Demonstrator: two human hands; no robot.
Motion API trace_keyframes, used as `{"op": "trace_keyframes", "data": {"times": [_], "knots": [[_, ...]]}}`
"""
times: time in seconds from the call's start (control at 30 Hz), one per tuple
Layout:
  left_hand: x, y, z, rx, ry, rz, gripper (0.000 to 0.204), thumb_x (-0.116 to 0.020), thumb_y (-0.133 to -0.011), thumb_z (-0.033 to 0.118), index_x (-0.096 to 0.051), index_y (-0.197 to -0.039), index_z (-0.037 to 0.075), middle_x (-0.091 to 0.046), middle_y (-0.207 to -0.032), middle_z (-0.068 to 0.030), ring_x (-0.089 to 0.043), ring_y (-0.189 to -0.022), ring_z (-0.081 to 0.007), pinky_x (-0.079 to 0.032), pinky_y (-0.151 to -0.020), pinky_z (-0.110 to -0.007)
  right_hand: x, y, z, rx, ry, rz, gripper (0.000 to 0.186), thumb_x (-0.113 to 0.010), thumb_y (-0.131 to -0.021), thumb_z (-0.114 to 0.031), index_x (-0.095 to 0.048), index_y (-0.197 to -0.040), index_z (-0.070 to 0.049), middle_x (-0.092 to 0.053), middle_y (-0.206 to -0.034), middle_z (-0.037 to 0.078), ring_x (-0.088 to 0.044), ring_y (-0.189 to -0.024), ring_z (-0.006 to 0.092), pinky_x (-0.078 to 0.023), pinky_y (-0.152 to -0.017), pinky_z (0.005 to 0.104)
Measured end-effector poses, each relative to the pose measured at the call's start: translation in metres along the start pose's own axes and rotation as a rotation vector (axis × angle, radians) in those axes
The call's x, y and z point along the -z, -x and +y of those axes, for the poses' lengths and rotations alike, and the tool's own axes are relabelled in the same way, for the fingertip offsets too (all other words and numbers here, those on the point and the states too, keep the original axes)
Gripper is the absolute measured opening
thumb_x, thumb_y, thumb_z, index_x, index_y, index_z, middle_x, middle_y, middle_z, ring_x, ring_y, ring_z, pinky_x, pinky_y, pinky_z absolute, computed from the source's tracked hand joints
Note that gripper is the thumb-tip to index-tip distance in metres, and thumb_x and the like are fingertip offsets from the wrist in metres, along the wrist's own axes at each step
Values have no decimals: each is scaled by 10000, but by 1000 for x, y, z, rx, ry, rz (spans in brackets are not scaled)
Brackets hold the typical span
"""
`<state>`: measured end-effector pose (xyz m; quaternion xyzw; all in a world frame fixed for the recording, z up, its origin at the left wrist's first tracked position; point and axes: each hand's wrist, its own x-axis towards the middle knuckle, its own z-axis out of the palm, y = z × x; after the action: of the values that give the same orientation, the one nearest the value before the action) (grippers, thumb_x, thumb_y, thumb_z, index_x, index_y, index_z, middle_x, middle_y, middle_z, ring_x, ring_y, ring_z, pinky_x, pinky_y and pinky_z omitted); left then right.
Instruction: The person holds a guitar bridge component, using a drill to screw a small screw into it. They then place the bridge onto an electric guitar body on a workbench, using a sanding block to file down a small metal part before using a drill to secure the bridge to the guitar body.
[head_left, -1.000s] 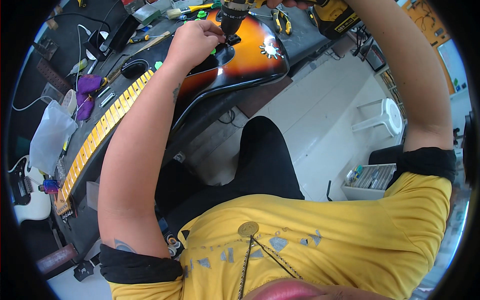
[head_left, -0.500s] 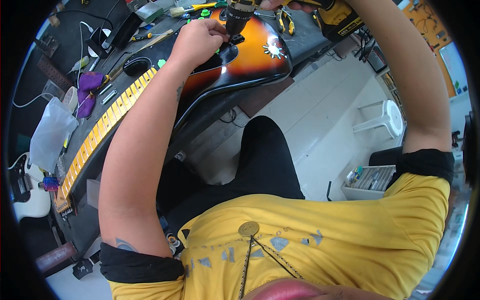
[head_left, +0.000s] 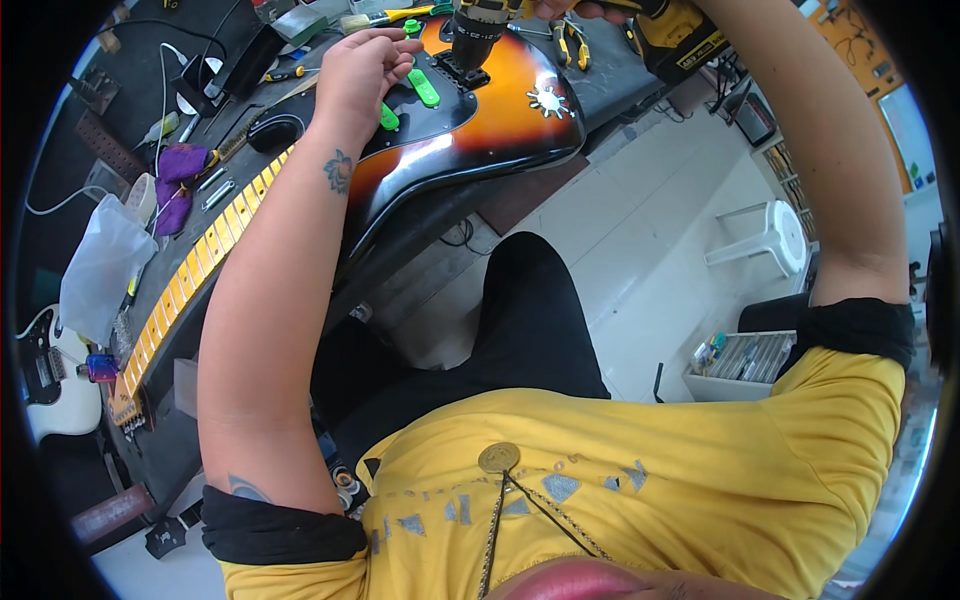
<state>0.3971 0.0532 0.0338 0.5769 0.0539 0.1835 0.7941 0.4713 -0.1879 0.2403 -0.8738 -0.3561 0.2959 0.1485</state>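
Cluttered with tools and cables, a dark workbench [head_left: 620, 75] carries a sunburst electric guitar [head_left: 500, 135] lying flat, its yellow fretboard neck [head_left: 190, 285] running toward the lower left. The left hand [head_left: 355, 70] rests on the black pickguard [head_left: 440, 105] beside green pickup covers [head_left: 422, 88], fingers curled loosely and gripping nothing visible. The right hand [head_left: 575, 8], mostly cut off at the top edge, closes around a yellow cordless drill [head_left: 480, 30] whose chuck points down at the pickguard. Purple cloth [head_left: 180, 175] lies near the neck.
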Motion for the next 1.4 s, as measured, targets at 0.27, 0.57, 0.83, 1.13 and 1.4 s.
{"op": "trace_keyframes", "data": {"times": [0.27,0.57,0.83,1.13,1.4], "knots": [[-3,4,0,-36,-177,-78,402,-506,-948,-38,-618,-1322,-134,-742,-1212,-227,-718,-994,-172,-606,-925,-260,1,1,-6,-3,27,-27,304,-759,-935,-99,-733,-1223,-4,-681,-820,32,-617,-644,124,-506,-557,281],[-4,4,-2,-51,-260,-79,369,-516,-972,-9,-638,-1305,-109,-751,-1194,-210,-706,-982,-155,-590,-937,-271,3,1,-8,-36,22,-38,297,-755,-933,-84,-734,-1218,-2,-679,-822,31,-616,-651,125,-507,-567,283],[-1,2,-5,-64,-242,-84,355,-544,-975,16,-642,-1293,-106,-754,-1185,-202,-705,-976,-152,-583,-934,-270,1,0,-5,-27,-13,-11,294,-755,-919,-66,-735,-1202,8,-684,-815,39,-632,-655,131,-522,-574,288],[-4,2,-5,-59,-242,-91,354,-563,-966,18,-644,-1289,-102,-755,-1165,-187,-701,-970,-148,-578,-931,-267,2,3,3,-25,0,-9,282,-749,-924,-82,-738,-1194,0,-690,-825,36,-638,-660,132,-534,-576,291],[-5,4,-5,-63,-256,-91,354,-558,-975,30,-643,-1293,-101,-756,-1166,-184,-700,-969,-145,-577,-932,-269,2,1,8,3,-47,-28,286,-760,-919,-88,-741,-1191,-2,-692,-828,32,-633,-664,124,-530,-578,282]]}}
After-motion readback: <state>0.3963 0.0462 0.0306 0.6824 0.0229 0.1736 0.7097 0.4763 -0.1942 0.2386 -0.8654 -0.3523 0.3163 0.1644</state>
